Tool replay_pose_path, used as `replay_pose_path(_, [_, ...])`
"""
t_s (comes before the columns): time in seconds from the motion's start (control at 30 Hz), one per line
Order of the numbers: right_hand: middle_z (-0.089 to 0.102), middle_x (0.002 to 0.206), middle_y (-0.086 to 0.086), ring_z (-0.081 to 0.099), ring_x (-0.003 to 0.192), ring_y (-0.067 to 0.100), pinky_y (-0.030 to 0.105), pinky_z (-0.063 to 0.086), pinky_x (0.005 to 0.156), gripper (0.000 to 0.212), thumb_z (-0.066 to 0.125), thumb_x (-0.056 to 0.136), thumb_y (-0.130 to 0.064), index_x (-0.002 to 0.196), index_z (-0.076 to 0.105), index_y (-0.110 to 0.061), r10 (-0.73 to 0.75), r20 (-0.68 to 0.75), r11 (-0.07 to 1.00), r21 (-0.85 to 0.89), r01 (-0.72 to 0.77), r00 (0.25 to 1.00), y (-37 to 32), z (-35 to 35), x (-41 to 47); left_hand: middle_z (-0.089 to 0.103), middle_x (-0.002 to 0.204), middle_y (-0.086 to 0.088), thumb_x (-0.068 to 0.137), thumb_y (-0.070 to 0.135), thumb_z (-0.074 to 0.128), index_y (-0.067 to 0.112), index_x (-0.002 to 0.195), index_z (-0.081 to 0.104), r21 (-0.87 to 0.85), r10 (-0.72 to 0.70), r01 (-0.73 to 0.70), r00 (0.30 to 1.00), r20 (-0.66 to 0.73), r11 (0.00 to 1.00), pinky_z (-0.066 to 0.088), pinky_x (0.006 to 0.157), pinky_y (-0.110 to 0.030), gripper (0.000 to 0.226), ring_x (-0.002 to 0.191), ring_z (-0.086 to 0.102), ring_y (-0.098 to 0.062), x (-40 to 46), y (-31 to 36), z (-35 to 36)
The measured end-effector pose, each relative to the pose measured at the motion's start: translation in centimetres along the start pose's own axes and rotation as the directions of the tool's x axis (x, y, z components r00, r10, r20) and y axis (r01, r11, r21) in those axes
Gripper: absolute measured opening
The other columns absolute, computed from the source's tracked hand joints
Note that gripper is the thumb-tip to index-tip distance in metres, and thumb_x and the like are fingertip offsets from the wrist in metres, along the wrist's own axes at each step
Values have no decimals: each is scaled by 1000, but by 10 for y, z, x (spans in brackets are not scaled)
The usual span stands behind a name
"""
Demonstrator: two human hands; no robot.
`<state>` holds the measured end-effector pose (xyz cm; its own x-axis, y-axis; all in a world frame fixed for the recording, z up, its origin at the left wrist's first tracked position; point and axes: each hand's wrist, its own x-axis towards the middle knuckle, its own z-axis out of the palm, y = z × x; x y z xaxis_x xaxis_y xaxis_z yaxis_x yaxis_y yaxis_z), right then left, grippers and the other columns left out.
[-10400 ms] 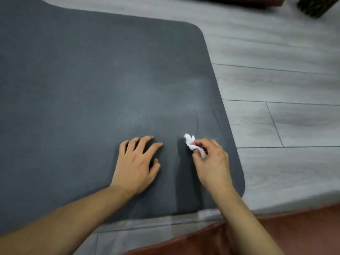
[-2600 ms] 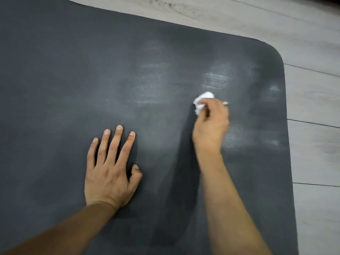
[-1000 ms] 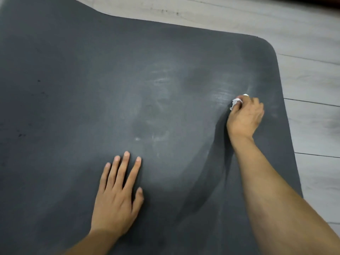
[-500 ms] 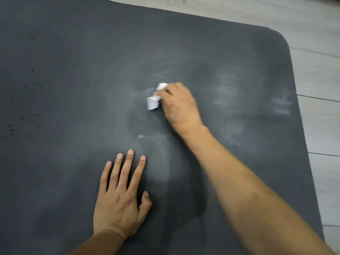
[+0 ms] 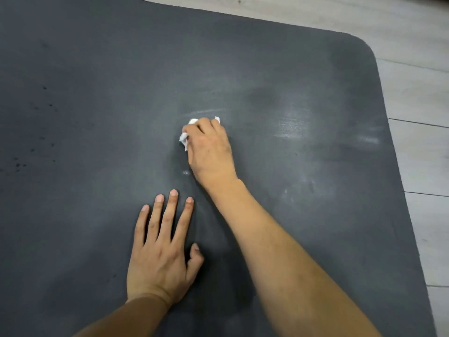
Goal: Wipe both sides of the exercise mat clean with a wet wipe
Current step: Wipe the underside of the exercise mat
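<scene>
The dark exercise mat was spread on the pale floor, its rounded far-right corner seen. A crumpled wet wipe was gripped by the right hand mid-mat, well away from every edge. The left hand was laid flat nearby, fingers spread straight.

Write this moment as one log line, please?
step: wiping mat top | right hand: grips wet wipe on mat | left hand: flat on mat | floor: beside mat
</scene>
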<state>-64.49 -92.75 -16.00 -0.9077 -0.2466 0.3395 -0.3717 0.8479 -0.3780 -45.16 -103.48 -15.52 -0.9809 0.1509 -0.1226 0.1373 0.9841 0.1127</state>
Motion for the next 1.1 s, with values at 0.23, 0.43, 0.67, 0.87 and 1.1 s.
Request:
replay_pose_path(0.23, [64,96,13,55,87,37,42,44,78,28,45,85,-17,98,70,-14,119,20,957,-268,-109,993,139,-88,-44,24,169,-16,87,43,39,14,161,31,2,-3,3,1000,9,1000,24,123,-60,80,155,24,-39,1,0,0])
replay_pose_path(0.43, [65,88,17,55,80,39,43,39,75,14,56,83,-6,87,69,-9,459,-233,832,-226,-507,857,115,-84,-52,24,169,-15,86,43,40,15,161,32,-9,-9,9,1000,-4,1000,23,123,-60,80,155,24,-38,1,0,0])
replay_pose_path(0.67, [65,96,10,56,85,34,42,44,87,21,48,86,-14,90,69,-12,-133,75,991,23,132,988,-7,-14,-20,30,166,-16,85,41,42,13,159,38,-13,-3,3,999,-46,1000,25,122,-60,79,153,29,-39,1,-1,2])
replay_pose_path(0.87, [65,96,17,57,86,40,45,46,77,28,45,84,-19,96,69,-9,265,-3,905,-344,-250,964,140,-111,-78,30,167,-15,87,42,39,14,160,36,-9,-9,9,998,-57,1000,23,124,-58,78,154,27,-37,1,1,0])
replay_pose_path(1.1, [69,81,12,61,75,36,42,50,71,23,64,72,2,84,73,-15,274,-217,956,-44,-290,937,47,-63,-53,31,166,-16,87,42,39,14,159,38,-1,-13,13,998,-59,1000,23,124,-58,77,153,29,-38,1,1,1])
